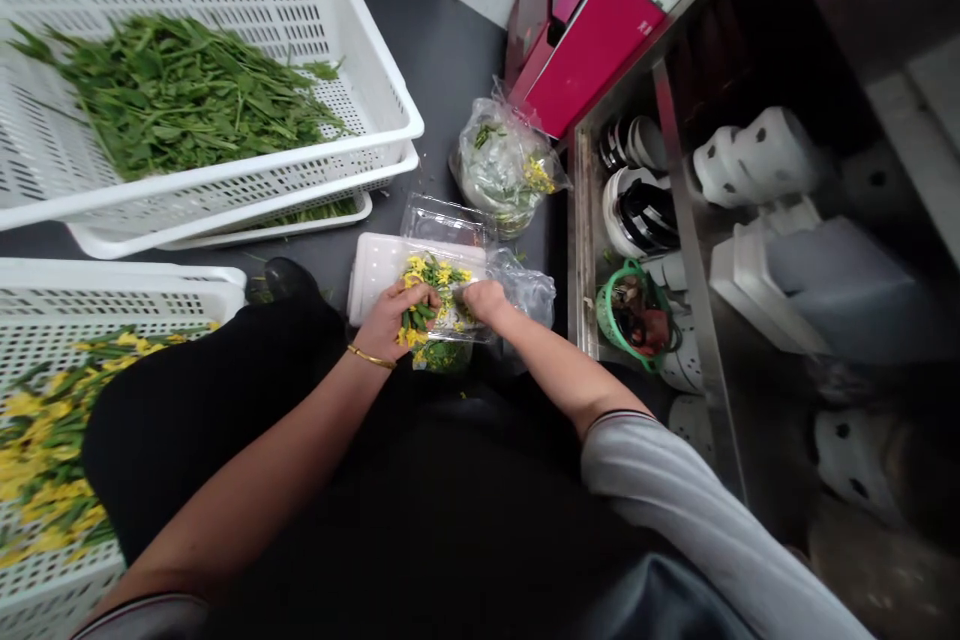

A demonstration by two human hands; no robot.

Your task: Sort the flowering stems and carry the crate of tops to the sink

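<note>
My left hand (pixel 388 315) is closed round a bunch of yellow-flowered greens (pixel 414 318), their blossoms and stems poking out between the fingers. Close to it, my right hand (pixel 486 301) is curled shut over the right side of a clear plastic box (pixel 471 332); what its fingers hold, if anything, is hidden. More yellow blossoms (pixel 441 272) lie in this box, and its clear lid (pixel 442 222) stands hinged back on the far side. Beneath the box is a white foam box (pixel 367 270). Greens in clear wrapping (pixel 442 356) show below the near edge.
White slotted crates hold leafy greens (pixel 187 100) at upper left and yellow-flowered stems (pixel 52 450) at lower left. A bag of greens (pixel 506 165) sits on the floor ahead. On the right, a metal shelf (pixel 694 260) bears containers and a green basket (pixel 606 315).
</note>
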